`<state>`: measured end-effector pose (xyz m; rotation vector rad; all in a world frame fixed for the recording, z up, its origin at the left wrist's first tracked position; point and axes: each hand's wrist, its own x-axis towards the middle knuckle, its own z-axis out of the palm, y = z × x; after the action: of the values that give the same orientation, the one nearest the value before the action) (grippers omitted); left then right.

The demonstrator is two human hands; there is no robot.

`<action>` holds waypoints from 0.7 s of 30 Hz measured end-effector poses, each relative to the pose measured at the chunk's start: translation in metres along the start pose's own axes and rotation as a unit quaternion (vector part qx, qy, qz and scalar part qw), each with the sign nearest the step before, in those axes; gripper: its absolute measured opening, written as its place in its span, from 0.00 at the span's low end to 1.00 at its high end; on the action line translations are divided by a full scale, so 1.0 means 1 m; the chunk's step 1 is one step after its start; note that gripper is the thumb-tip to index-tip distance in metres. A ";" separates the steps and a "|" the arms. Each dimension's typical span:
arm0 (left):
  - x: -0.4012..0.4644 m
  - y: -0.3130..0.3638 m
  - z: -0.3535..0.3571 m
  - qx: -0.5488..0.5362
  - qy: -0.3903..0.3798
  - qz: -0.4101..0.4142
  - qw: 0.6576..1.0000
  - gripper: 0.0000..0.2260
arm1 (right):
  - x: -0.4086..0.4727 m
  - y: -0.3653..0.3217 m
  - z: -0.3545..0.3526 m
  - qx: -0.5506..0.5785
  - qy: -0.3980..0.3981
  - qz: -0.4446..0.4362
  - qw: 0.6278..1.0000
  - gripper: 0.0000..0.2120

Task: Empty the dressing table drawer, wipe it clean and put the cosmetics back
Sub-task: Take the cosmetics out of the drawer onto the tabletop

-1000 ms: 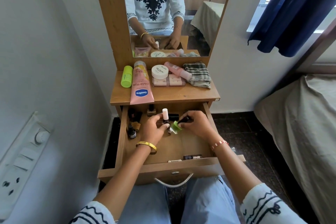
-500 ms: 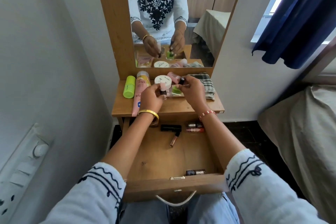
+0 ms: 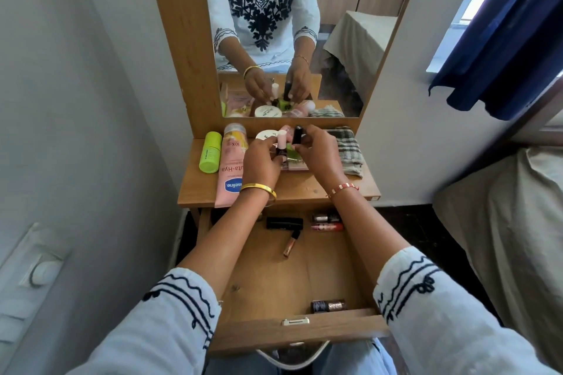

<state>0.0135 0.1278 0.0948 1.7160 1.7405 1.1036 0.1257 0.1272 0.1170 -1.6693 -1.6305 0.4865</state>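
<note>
My left hand (image 3: 262, 159) pinches a small nail polish bottle with a pale pink cap (image 3: 281, 143) over the dressing table top (image 3: 301, 189). My right hand (image 3: 316, 151) holds a green nail polish bottle with a black cap (image 3: 297, 135) beside it. Both bottles stand upright above a flat pink palette (image 3: 297, 165). Below, the open wooden drawer (image 3: 292, 277) holds a black lipstick (image 3: 285, 223), a slim lip gloss (image 3: 291, 243), two small bottles (image 3: 326, 222) at the back and one dark bottle (image 3: 328, 306) near the front.
On the top stand a lime green bottle (image 3: 210, 151), a pink Vaseline tube (image 3: 231, 165), a white round jar (image 3: 268, 134) and a folded checked cloth (image 3: 347, 149). A mirror (image 3: 304, 24) rises behind. A bed (image 3: 502, 222) is on the right, a wall with switches on the left.
Both hands lifted the two nail polish bottles out of the drawer and carried them up over the table top. The camera view tilted up with them.
</note>
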 end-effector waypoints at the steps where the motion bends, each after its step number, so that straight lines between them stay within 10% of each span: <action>1: 0.000 -0.001 0.000 0.000 0.003 0.001 1.000 0.19 | 0.000 0.001 0.001 -0.004 0.003 -0.002 1.000 0.13; 21: -0.028 -0.013 -0.011 -0.051 0.100 0.032 0.993 0.14 | -0.061 0.016 0.002 0.005 0.129 -0.043 0.991 0.05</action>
<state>0.0003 0.0996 0.0850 1.6574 1.7221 1.4094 0.1278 0.0700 0.0907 -1.5762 -1.4984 0.2244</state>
